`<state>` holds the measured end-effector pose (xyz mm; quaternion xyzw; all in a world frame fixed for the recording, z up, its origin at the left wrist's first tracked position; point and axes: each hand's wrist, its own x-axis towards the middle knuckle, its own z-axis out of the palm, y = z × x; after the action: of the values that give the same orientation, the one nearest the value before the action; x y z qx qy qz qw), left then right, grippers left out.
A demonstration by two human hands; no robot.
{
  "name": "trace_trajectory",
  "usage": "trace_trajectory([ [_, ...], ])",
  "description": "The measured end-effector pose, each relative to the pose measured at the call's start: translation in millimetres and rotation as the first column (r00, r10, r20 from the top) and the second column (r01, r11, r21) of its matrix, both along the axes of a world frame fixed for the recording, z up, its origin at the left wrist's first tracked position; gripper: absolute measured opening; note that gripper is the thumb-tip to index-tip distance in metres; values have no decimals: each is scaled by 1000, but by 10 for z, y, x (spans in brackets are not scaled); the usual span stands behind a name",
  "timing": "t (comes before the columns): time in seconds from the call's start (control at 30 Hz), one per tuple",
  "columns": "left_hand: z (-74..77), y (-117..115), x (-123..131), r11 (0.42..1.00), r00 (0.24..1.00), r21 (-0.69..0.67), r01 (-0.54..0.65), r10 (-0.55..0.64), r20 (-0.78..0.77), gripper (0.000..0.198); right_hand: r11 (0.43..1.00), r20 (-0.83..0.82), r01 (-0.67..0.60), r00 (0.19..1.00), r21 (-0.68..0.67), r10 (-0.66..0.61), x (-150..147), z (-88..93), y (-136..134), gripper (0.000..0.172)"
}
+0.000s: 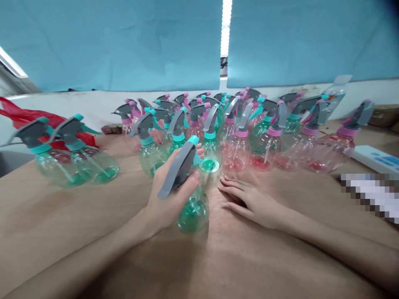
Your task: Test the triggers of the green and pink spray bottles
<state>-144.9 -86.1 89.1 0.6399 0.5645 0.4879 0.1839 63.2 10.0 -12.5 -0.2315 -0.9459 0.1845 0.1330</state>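
Note:
My left hand (170, 187) is closed around the neck of a clear green spray bottle (193, 214) with a grey and teal trigger head. That bottle stands near the middle of the wooden table, its nozzle pointing away from me. Palm down on the tabletop, my right hand (249, 199) lies with its fingers stretched out, holding nothing. Just beyond the hands are a green spray bottle (210, 155) with a teal collar and a pink spray bottle (237, 153) with a pink collar.
Several more green and pink spray bottles crowd the back of the table (77, 232). Two green spray bottles (104, 166) stand at the left before a red plastic bag (34, 114). A clear water bottle (336, 95) and a white box (375, 158) are at the right.

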Motion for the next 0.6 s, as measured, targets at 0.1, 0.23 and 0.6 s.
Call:
trace_trajectory([
  [0.1, -11, 19, -16, 1000, 999, 0, 9, -9, -37, 36, 1000, 9, -1, 1000, 9, 1, 1, 2, 2, 60],
  [0.23, 1, 29, -13, 1000, 998, 15, 22, -21, -55, 33, 1000, 8, -1, 1000, 12, 1, 0, 3, 4, 60],
  [0.6, -7, 33, -16, 1000, 999, 3, 29, -29, -35, 31, 1000, -19, -1, 1000, 3, 1, -2, -5, -1, 58],
])
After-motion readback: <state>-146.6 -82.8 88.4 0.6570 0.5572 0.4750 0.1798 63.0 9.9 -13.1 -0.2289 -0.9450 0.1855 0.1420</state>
